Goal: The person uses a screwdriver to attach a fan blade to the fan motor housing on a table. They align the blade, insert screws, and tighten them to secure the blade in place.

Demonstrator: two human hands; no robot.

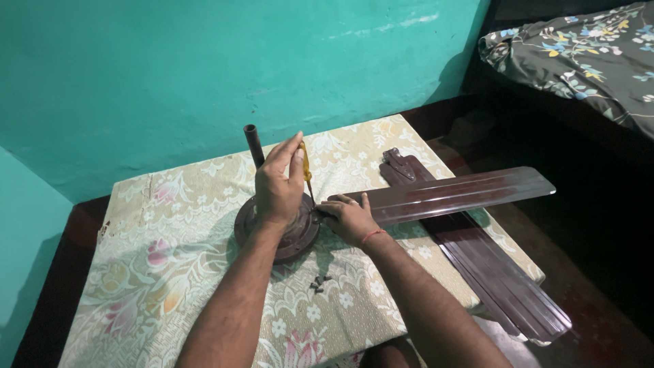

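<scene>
The left hand (278, 185) is closed round the yellow handle of a screwdriver (306, 169), fingers pinched near its top. The tool stands almost upright, tip pointing down at the rim of the fan motor (272, 235), on the side where the blade meets it. The right hand (349, 217) lies flat, fingers loosely curled, pressing down on the root of a brown blade (449, 194) just beside the motor; it grips nothing, only steadies.

That blade runs away from the hands to the person's right, its long axis nearly level across the worktop (170, 272) and out past the edge. Its inner end sits between the two hands, so the screwdriver tip and the holding hand are almost touching. The left hand is nearer the joint from above, the right from the side.

A short rod (253, 144) rises from the motor behind the left hand. A few loose screws (319, 282) lie on the flowered cloth near the forearms. More blades (477, 266) lie stacked beneath, slanting towards the floor. A bed (579, 61) stands well apart.
</scene>
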